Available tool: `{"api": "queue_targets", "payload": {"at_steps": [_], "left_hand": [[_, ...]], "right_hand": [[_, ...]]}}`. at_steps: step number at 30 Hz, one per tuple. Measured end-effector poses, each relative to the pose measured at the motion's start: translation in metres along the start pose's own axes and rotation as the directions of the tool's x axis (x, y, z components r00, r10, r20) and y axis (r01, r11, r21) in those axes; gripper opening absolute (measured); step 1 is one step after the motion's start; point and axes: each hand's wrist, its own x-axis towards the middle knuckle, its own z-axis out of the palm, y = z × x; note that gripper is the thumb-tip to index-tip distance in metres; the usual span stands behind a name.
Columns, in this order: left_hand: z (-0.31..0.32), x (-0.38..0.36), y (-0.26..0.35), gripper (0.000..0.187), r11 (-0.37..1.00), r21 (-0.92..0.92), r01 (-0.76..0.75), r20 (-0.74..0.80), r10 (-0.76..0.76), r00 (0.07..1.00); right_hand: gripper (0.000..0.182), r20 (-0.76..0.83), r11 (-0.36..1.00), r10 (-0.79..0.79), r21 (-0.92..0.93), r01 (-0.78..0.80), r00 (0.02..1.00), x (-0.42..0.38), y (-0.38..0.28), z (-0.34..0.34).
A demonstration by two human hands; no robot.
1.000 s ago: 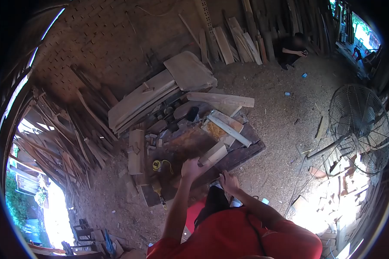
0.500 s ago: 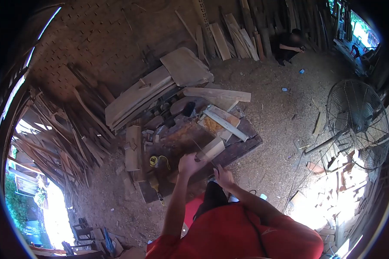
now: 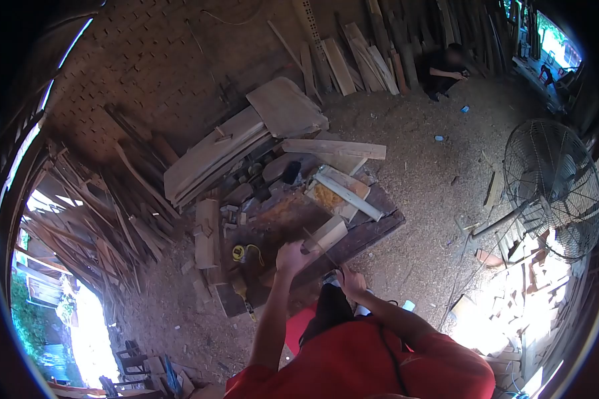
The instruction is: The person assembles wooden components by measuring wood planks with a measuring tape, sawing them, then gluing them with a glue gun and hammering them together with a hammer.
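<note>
On the low workbench (image 3: 373, 234), a pale wooden block (image 3: 329, 234) lies near the front edge. My left hand (image 3: 290, 258) is closed on the block's left end, pressing it to the bench. My right hand (image 3: 351, 282) is wrapped around the handle of a narrow, straight-bladed tool that looks like a hand saw (image 3: 321, 248). Its thin blade runs slantwise across the block, close beside my left fingers. The handle is mostly hidden in my fist. Left of my left hand lie a yellow tape measure (image 3: 239, 253) and a tool with a yellowish handle (image 3: 241, 287).
Boards (image 3: 213, 156) are stacked behind the bench. A pale strip (image 3: 348, 193) lies over wood pieces on its right side. A large caged fan (image 3: 551, 179) stands at right. Another person (image 3: 444, 72) crouches by the far wall. Scrap wood leans at left (image 3: 93, 219).
My right hand has drawn back slightly toward my body, and the blade has slid with it across the block. My left hand stays on the block. The view has shifted a little.
</note>
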Motion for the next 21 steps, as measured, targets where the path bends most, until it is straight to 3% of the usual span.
{"api": "queue_targets", "payload": {"at_steps": [3, 4, 5, 7, 10, 11, 14, 17, 21], "left_hand": [[-0.012, -0.005, 0.01, 0.077, 0.999, -0.022, 0.024, 0.084, -0.022, 0.996], [-0.016, -0.004, 0.012, 0.078, 0.999, -0.037, 0.031, 0.111, -0.027, 0.993], [-0.02, -0.002, 0.015, 0.079, 0.998, -0.048, 0.035, 0.135, -0.028, 0.99], [-0.014, -0.002, 0.01, 0.077, 0.999, -0.042, 0.013, 0.105, -0.009, 0.994], [-0.002, -0.002, 0.001, 0.076, 1.0, -0.002, -0.019, 0.017, 0.019, 1.0], [0.004, -0.003, -0.002, 0.076, 0.999, 0.016, -0.028, -0.01, 0.028, 1.0], [-0.019, -0.002, 0.015, 0.08, 0.999, -0.036, 0.03, 0.128, -0.026, 0.991], [-0.033, -0.006, 0.026, 0.079, 0.997, -0.067, 0.03, 0.075, -0.025, 0.997], [0.002, 0.0, -0.002, 0.077, 1.0, 0.006, 0.005, 0.038, -0.005, 0.999]], "right_hand": [[0.029, -0.022, 0.999, 0.013, 0.041, -0.012, 1.0, 0.029, -0.037, -0.003], [0.032, -0.105, 0.994, -0.067, 0.074, 0.075, 0.992, 0.036, -0.035, 0.005], [0.032, -0.061, 0.998, -0.039, 0.049, 0.042, 0.997, 0.033, -0.029, 0.005], [0.032, 0.018, 1.0, 0.017, 0.0, -0.017, 1.0, 0.023, -0.015, 0.002], [0.032, -0.088, 0.993, -0.101, 0.057, 0.106, 0.991, 0.005, -0.001, -0.007], [0.032, -0.046, 0.996, -0.06, 0.061, 0.063, 0.997, 0.009, -0.001, -0.003], [0.032, 0.046, 0.998, 0.03, 0.056, -0.032, 0.998, 0.03, -0.028, -0.011], [0.032, 0.032, 0.999, 0.001, 0.035, -0.002, 0.999, 0.025, -0.019, -0.007], [0.031, -0.004, 1.0, -0.013, 0.026, 0.013, 1.0, 0.011, -0.002, -0.001]]}}
